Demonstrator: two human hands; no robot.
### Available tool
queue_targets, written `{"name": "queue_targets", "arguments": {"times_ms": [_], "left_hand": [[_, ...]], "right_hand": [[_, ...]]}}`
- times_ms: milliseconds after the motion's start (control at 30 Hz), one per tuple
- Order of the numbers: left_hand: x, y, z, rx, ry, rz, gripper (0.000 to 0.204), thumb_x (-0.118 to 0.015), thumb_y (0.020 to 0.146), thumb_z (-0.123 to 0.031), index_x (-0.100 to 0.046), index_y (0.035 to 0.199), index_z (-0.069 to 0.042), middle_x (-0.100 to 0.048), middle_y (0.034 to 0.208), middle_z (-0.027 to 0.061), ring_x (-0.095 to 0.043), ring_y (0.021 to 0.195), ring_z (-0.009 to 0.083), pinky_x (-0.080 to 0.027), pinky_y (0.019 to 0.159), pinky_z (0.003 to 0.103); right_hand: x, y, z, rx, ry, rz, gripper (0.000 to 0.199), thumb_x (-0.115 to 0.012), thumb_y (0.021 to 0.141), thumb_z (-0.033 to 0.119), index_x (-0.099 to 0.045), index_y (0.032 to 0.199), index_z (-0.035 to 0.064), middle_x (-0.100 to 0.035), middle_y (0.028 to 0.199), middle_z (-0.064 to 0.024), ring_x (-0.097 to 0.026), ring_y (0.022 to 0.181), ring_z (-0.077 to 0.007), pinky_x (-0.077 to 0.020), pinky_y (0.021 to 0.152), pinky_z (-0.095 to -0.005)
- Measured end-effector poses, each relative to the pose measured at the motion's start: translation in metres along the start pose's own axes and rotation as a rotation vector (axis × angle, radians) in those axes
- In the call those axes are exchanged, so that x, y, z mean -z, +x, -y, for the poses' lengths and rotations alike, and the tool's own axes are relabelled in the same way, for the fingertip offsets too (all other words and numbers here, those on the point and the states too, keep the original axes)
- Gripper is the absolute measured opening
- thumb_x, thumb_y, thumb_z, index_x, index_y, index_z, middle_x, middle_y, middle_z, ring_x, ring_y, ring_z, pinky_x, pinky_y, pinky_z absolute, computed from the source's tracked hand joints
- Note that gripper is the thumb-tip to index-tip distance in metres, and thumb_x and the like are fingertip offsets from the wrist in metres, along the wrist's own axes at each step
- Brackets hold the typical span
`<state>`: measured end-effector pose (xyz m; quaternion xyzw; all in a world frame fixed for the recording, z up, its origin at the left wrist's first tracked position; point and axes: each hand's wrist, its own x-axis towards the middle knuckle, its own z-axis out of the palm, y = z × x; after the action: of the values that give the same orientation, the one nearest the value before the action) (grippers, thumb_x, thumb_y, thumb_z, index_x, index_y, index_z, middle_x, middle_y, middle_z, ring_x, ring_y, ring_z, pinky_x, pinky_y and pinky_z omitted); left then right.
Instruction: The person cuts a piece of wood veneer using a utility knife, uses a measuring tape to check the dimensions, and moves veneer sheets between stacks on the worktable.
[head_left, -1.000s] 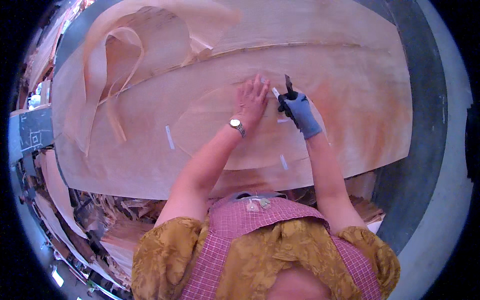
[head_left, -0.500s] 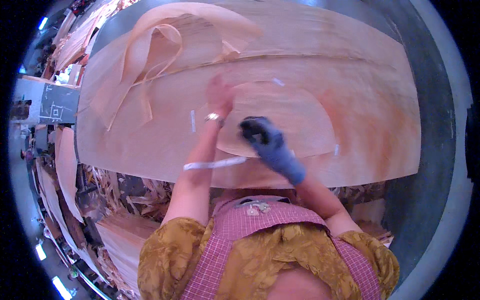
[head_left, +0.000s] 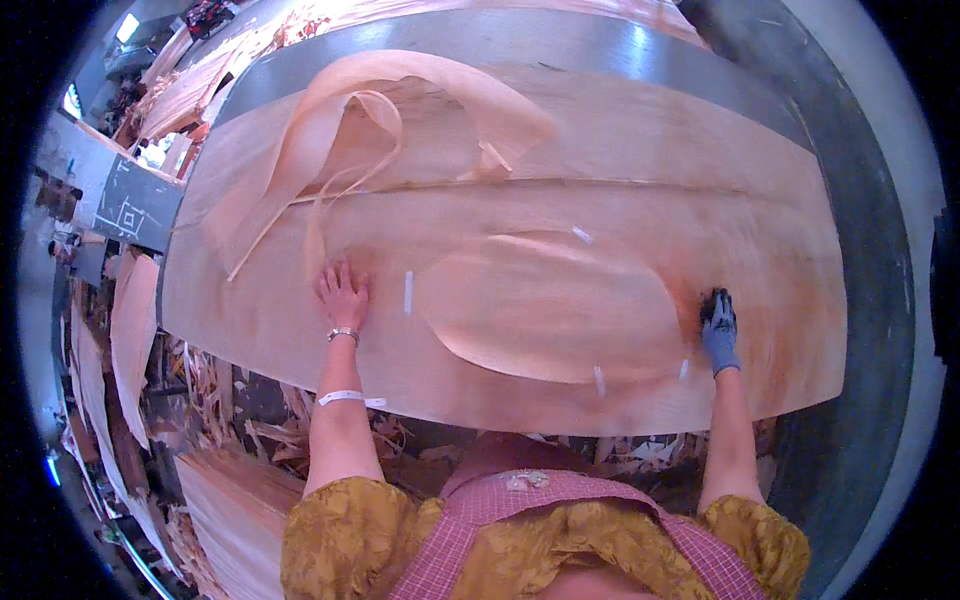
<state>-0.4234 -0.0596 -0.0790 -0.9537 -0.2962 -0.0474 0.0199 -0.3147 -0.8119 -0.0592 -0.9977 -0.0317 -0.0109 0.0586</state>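
A wide, thin sheet of pale wood veneer [head_left: 250, 320] lies spread before me. At its middle sits an oval veneer piece [head_left: 550, 310], slightly rippled, with short white tape strips [head_left: 409, 292] around it. My bare left hand [head_left: 343, 295] rests on the sheet left of the oval, fingers spread. A white strip [head_left: 350, 399] clings to that forearm, below a wristwatch or bracelet [head_left: 343, 333]. To the right of the oval, my right hand [head_left: 719, 328], in a grey-blue glove with dark fingers, lies flat on a reddish stained patch. Neither hand holds anything.
A curled veneer offcut [head_left: 480, 95] lies on the sheet's far left, across a long ridge or seam. The dark table top [head_left: 560, 40] shows beyond the sheet. Torn veneer scraps [head_left: 270, 435] and stacked sheets [head_left: 240, 500] are below the near edge. A chalk-marked board [head_left: 130, 205] stands left.
My hands have parted from over the oval, the left moving left and the right moving right, and both now rest on the sheet. More of the oval shows. The whole view has shifted.
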Motion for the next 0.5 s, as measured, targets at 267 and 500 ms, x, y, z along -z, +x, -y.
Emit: {"name": "queue_targets", "arguments": {"times_ms": [267, 500], "left_hand": [[0.038, -0.115, -0.020, -0.046, -0.035, 0.169, 0.069, -0.049, 0.089, -0.052, -0.032, 0.148, -0.020, -0.028, 0.154, 0.0133, -0.021, 0.143, 0.0348, -0.017, 0.111, 0.061], [0.097, -0.209, -0.028, -0.124, -0.156, 0.233, 0.065, -0.060, 0.085, -0.040, -0.042, 0.140, -0.010, -0.044, 0.140, 0.0166, -0.042, 0.126, 0.0368, -0.032, 0.101, 0.055]], "right_hand": [[0.022, -0.127, -0.073, -0.082, -0.005, -0.025, 0.048, -0.042, 0.095, 0.010, -0.038, 0.141, -0.0027, -0.038, 0.147, -0.0211, -0.035, 0.136, -0.0350, -0.0266, 0.115, -0.0396], [0.035, -0.194, -0.124, -0.273, 0.063, 0.028, 0.042, -0.042, 0.098, 0.013, -0.044, 0.137, -0.0018, -0.049, 0.138, -0.0189, -0.046, 0.127, -0.0330, -0.0349, 0.108, -0.0392]]}}
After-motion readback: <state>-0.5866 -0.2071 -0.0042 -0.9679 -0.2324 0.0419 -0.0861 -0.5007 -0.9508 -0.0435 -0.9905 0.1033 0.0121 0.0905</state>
